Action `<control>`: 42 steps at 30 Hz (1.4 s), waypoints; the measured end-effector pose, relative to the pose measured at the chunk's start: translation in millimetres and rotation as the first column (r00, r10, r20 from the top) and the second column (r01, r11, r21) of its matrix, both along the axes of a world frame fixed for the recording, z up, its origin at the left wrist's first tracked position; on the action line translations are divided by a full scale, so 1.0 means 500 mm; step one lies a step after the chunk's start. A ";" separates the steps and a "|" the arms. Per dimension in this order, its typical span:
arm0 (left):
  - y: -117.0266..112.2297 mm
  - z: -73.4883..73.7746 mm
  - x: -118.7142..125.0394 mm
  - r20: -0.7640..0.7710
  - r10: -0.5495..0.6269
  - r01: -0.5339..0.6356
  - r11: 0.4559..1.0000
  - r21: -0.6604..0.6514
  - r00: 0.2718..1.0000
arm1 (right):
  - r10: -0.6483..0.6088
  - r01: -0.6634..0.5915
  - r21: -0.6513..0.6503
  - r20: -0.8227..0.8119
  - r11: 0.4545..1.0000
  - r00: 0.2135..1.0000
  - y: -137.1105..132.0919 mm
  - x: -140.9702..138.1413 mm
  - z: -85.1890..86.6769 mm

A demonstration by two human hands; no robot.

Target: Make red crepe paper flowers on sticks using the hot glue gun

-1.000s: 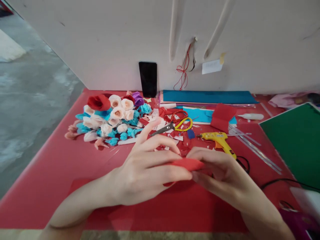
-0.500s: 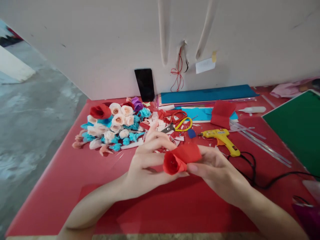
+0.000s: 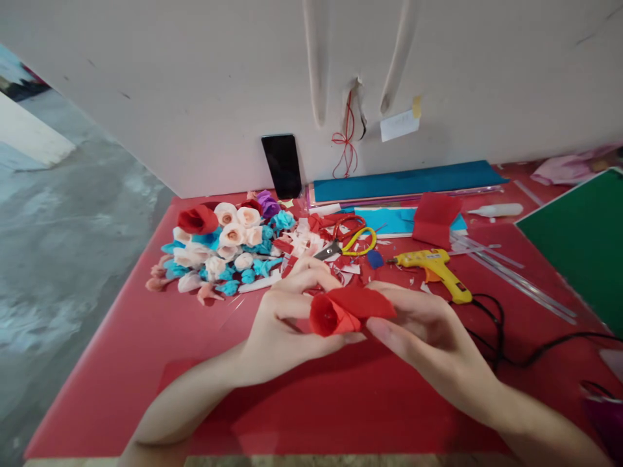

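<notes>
on the left, the pile of paper flowers [image 3: 214, 250] lies well apart from your work. next, your left hand [image 3: 277, 331] is curled round the red paper roll [image 3: 335, 318], and its thumb is under it. the roll is up in the air between your hands, with its round mouth turned left. hold that side softly, or the cup may get squashed. the scissors [image 3: 341, 243] lie behind it on the table. then comes your right hand [image 3: 433, 324], pinching the roll's right end. a wide flap sits on top there. it would help to pull it snug, smooth it flat and pinch low down, as thin paper may tear. farther right, mind the glue gun [image 3: 435, 263]; its tip could be hot.
</notes>
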State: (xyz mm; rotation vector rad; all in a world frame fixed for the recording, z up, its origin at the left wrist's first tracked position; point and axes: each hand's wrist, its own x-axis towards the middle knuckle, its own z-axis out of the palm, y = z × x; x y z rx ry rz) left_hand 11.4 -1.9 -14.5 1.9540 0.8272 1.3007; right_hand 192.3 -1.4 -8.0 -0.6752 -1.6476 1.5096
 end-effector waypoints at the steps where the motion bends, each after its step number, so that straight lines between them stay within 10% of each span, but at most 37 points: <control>1: 0.000 0.000 0.000 -0.006 0.000 0.000 1.000 0.010 1.000 | -0.047 0.045 0.064 0.038 0.997 0.998 -0.002 0.000 0.004; 7: 0.000 -0.001 -0.001 -0.053 0.001 0.001 0.999 0.040 0.999 | -0.259 0.184 0.401 0.141 0.897 0.956 -0.009 -0.004 0.006; 13: 0.003 -0.005 -0.001 -0.027 -0.005 0.007 0.997 0.076 1.000 | -0.587 0.315 0.791 0.069 0.525 0.806 -0.012 -0.006 -0.007; 19: 0.005 -0.008 -0.004 -0.023 -0.013 0.015 0.996 0.082 1.000 | -0.614 0.258 0.878 0.050 0.403 0.788 -0.014 -0.001 -0.008; 42: -0.006 -0.043 0.007 0.412 0.057 0.139 0.892 -0.430 0.910 | -0.401 0.190 0.634 0.206 0.750 0.893 -0.008 -0.008 -0.003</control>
